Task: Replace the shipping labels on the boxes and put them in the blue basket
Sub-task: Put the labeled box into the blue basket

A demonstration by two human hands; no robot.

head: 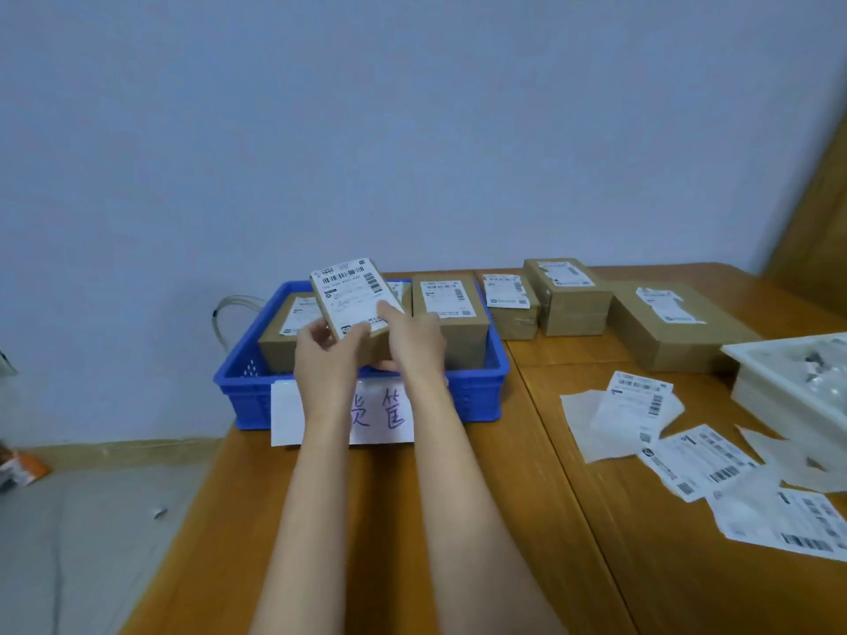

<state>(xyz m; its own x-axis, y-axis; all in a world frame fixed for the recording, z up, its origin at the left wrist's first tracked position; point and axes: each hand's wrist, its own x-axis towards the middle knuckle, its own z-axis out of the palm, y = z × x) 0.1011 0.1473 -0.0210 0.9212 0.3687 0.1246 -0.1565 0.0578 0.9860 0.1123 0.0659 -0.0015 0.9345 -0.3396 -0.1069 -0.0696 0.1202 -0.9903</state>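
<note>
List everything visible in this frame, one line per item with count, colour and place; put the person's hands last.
held box: 1, brown with white label, tilted above the basket
blue basket: 1, blue, left part of the table
boxes in basket: at least 2, brown, labelled, inside the basket
boxes on table: at least 3, brown, labelled, right of the basket
paper sign: 1, white with handwriting, on the basket's front
loose labels and backing sheets: several, white, right side of the table
white tray: 1, right edge, contents unclear
table: wooden, orange-brown
left hand: grips the held box's lower left
right hand: holds its lower right
</note>
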